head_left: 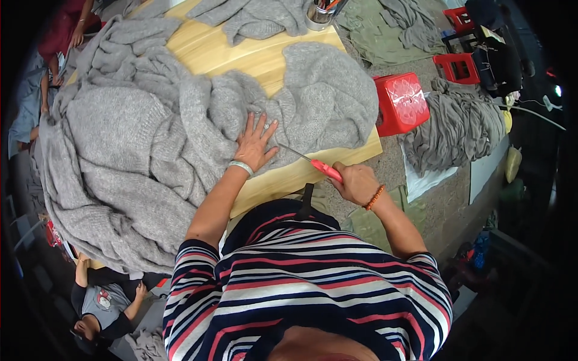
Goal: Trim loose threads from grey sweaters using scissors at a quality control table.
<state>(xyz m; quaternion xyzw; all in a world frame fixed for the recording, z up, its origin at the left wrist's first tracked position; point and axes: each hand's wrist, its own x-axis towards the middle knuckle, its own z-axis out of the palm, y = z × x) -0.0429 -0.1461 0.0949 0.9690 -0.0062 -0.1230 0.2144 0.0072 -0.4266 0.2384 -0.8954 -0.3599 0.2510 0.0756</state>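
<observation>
My left hand lies flat on a fuzzy grey knit garment near the table's front edge, fingers spread. My right hand is wrapped round the red handle of a tool with a thin metal shaft. The shaft points left, and its tip meets the knit just beside my left hand. The exact kind of tool cannot be made out. A large heap of the same grey knitwear covers the left side of the table.
The wooden table carries more grey knitwear and a cup of tools at the far side. A red stool stands off its right edge by a grey fabric pile. Other people sit at the left, one at lower left.
</observation>
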